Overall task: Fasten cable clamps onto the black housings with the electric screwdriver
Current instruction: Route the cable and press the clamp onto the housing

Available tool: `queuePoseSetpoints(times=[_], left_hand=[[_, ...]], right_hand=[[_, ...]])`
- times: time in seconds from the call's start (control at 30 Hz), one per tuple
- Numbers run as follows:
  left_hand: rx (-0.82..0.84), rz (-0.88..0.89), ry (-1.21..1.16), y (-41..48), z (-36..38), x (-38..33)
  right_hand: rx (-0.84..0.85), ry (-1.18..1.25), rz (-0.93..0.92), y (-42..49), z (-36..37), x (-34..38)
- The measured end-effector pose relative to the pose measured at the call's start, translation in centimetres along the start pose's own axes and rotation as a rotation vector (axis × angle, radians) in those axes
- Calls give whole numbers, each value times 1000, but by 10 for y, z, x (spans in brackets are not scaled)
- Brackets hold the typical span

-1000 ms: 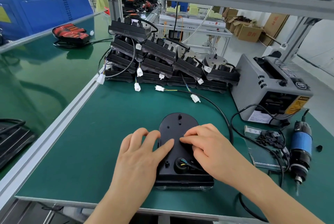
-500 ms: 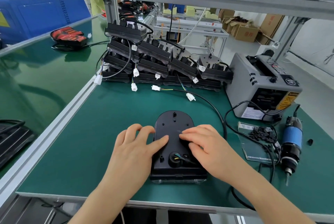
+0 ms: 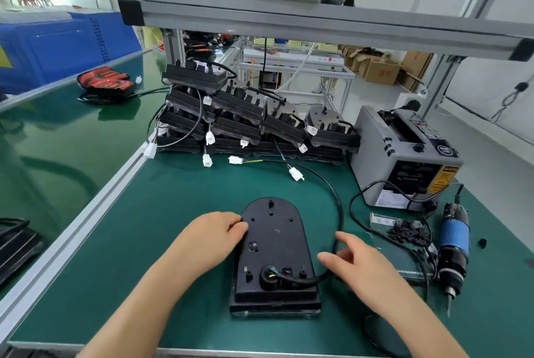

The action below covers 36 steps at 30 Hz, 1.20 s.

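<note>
Find housing (image 3: 274,250) flat on mat (image 3: 161,227), near front edge, cable (image 3: 341,214) looping rightward. Treat as rigid, light, smooth plastic, likely to slide; hold by the side edges, clear of the cable outlet. Note left hand (image 3: 213,239) curled against the left edge, gripping it; right hand (image 3: 361,268) relaxed, empty, beside the cable. Compare with a second ago: both hands on top then; now right off, left shifted to the edge. Screwdriver (image 3: 453,248) at right, untouched.
</note>
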<state>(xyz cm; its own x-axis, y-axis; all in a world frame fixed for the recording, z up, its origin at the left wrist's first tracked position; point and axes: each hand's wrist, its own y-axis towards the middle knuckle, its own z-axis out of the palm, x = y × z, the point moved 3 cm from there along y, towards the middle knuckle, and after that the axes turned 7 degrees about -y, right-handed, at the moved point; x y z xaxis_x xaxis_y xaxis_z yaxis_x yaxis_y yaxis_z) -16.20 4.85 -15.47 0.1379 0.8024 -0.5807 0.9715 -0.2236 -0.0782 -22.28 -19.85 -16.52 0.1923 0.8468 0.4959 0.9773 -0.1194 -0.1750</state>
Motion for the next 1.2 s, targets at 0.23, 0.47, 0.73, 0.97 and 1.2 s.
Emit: queuePoseSetpoints(times=[0.23, 0.47, 0.73, 0.97, 1.2], left_hand=[[-20, -25, -39, 8, -5, 6], [-261, -50, 369, 115, -30, 12], [-89, -75, 426, 179, -16, 19], [-186, 138, 758, 173, -17, 1], [-192, 13, -123, 108, -43, -25]], right_hand=[[-7, 322, -16, 8, 12, 21], [4, 263, -57, 8, 15, 22], [14, 297, -41, 10, 20, 16], [52, 367, 1, 11, 26, 11], [55, 395, 15, 9, 27, 13]])
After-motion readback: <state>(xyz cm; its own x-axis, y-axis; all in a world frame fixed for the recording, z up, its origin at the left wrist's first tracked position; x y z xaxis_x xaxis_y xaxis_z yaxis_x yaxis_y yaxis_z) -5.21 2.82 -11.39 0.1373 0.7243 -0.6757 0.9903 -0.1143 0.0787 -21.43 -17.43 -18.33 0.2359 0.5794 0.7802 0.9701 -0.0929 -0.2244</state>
